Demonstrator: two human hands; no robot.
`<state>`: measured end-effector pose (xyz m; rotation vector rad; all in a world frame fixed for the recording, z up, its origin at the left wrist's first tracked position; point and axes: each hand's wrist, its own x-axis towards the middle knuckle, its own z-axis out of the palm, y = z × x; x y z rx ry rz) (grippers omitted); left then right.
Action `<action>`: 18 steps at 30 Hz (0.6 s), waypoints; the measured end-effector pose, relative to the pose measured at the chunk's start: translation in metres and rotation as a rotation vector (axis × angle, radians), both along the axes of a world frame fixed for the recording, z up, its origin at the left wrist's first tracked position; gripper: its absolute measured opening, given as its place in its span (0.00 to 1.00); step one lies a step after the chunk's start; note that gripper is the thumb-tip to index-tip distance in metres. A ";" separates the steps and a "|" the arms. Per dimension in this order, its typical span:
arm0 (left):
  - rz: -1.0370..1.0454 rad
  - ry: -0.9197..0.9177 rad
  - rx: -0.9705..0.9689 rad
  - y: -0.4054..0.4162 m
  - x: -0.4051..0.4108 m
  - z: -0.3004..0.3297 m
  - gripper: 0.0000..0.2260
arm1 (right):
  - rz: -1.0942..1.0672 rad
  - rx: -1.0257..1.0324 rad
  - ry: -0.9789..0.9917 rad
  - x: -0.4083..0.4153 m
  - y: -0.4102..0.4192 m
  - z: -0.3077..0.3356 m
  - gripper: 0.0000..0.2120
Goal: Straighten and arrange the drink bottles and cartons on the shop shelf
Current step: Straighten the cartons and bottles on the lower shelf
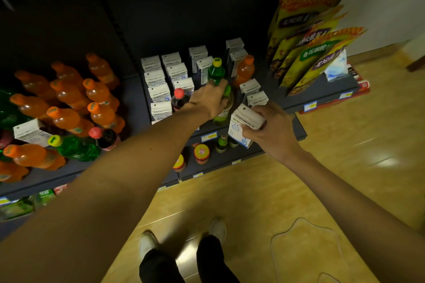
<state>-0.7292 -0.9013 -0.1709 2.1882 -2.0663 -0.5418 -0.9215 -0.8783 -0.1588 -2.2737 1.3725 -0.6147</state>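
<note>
My left hand (210, 99) reaches over the shelf (322, 96) and closes around a green bottle with a yellow cap (216, 71), standing among white milk cartons (158, 92). Just below my fingers stands a pale bottle with a green cap (226, 108). My right hand (270, 126) holds a white and blue milk carton (241, 125), tilted, in front of the shelf edge. A red-capped cola bottle (179, 99) stands left of my wrist. An orange soda bottle (245, 70) stands behind to the right.
Several orange soda bottles (69, 99) crowd the left bay, with a green bottle (76, 147) and a cola bottle (104, 138) lying among them and a carton (30, 132). Yellow snack bags (305, 43) hang at the right. Jars (202, 153) sit on the lower shelf.
</note>
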 end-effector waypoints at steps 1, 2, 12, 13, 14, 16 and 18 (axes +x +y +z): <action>0.002 -0.002 0.002 -0.002 -0.001 -0.002 0.22 | 0.002 0.003 0.002 -0.002 -0.001 -0.001 0.17; 0.004 -0.003 0.002 -0.003 -0.003 -0.004 0.22 | 0.004 0.003 0.005 -0.003 -0.002 -0.003 0.17; 0.028 0.007 0.000 -0.018 -0.013 -0.018 0.18 | -0.009 0.018 -0.030 -0.008 0.000 -0.001 0.18; 0.025 0.019 -0.003 -0.016 -0.014 -0.019 0.17 | -0.008 0.013 -0.032 -0.009 0.001 0.000 0.18; 0.017 0.029 -0.002 -0.013 -0.014 -0.019 0.17 | -0.006 0.010 -0.030 -0.011 0.002 0.002 0.18; -0.007 0.042 0.013 -0.005 -0.014 -0.017 0.19 | -0.004 0.005 -0.016 -0.013 0.002 0.005 0.18; -0.038 0.050 0.034 0.010 -0.011 -0.014 0.20 | -0.011 -0.004 0.012 -0.016 0.001 0.007 0.18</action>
